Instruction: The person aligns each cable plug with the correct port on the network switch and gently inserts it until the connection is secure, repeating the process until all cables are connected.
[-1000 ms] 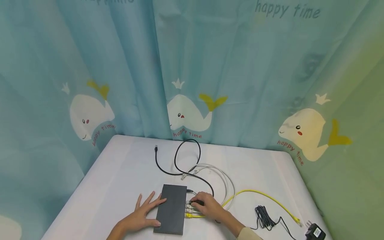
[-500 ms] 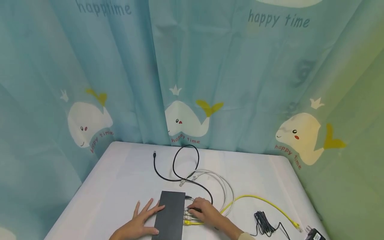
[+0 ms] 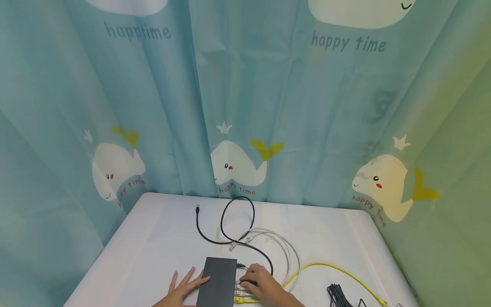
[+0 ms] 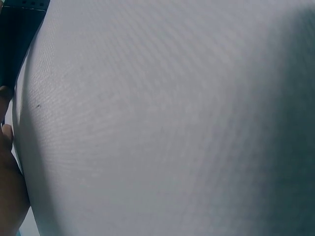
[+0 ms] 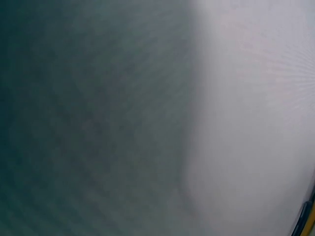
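A flat dark network switch [image 3: 218, 281] lies on the white table, its ports facing right. My left hand [image 3: 180, 295] rests on its left edge with fingers spread; part of that hand [image 4: 11, 189] shows at the left wrist view's edge. On the port side, my right hand [image 3: 265, 288] pinches the plug end of a black network cable [image 3: 265, 256], mostly hidden by the fingers. Whether this plug is fully seated I cannot tell. Beside it, white plugs and a yellow plug [image 3: 240, 299] sit in ports. A thin black power plug [image 3: 241, 265] is at the upper corner.
White network cables [image 3: 288, 251] loop behind my right hand. A yellow cable [image 3: 330, 265] arcs to the right, near a bundled black cord [image 3: 336, 295]. The table [image 3: 165, 238] ends at a whale-print curtain [image 3: 245, 106]. The right wrist view is mostly blurred.
The head view has tilted up, so the table sits lower and the power adapter has almost left the frame. Both hands keep their places at the switch.
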The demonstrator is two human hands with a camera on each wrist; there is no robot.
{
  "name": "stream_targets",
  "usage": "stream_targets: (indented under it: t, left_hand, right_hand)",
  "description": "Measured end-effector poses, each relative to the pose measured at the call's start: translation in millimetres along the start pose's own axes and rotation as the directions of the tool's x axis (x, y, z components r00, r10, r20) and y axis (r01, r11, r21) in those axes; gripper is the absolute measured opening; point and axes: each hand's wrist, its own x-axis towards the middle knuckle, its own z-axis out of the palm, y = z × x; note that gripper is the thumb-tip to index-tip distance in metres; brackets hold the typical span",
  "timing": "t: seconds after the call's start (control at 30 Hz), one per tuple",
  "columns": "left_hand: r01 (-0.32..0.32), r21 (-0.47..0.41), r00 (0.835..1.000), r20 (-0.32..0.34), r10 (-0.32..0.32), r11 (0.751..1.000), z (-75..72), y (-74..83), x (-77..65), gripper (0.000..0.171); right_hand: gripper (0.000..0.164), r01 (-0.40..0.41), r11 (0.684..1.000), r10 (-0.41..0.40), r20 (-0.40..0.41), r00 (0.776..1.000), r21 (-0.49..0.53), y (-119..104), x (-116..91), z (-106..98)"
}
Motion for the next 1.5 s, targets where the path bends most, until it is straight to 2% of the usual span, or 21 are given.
stream_targets:
  t: [0.27,0.57,0.8,0.93,1.17,1.33,1.5]
  left_hand:
    - [0.026,0.059,0.999,-0.027,-0.024,0.998,4.1,-2.0,0.8,0.063]
    - [0.076,0.116,0.996,-0.064,-0.069,0.990,2.1,-0.9,3.1,0.058]
    - [0.140,0.138,0.982,-0.148,-0.120,0.981,13.8,-0.4,3.8,0.049]
    - [0.161,0.139,0.974,-0.185,-0.134,0.977,17.3,0.7,4.4,0.047]
    - [0.188,0.096,0.961,-0.224,-0.162,0.977,23.8,-1.5,6.1,0.043]
    - [0.195,0.113,0.960,-0.225,-0.166,0.974,25.5,-1.8,10.4,0.043]
    - [0.191,0.162,0.971,-0.176,-0.162,0.968,16.3,-0.4,12.5,0.047]
  right_hand:
    - [0.014,0.005,0.998,-0.001,-0.068,0.998,0.069,-4.3,-1.7,3.2]
    - [0.013,-0.007,0.992,0.016,-0.076,0.997,0.123,-1.3,1.8,6.3]
    - [0.017,0.001,0.986,0.002,-0.019,1.000,0.169,0.0,-2.5,6.5]
    - [0.017,-0.005,0.989,0.006,-0.005,1.000,0.150,1.5,-2.3,4.8]
    - [0.020,-0.075,0.978,0.066,0.053,0.996,0.195,1.7,-2.5,4.3]
    - [0.019,-0.077,0.978,0.070,0.045,0.997,0.191,0.9,-2.1,2.0]
    - [0.019,-0.034,0.990,0.029,0.039,0.999,0.133,1.0,2.0,0.2]
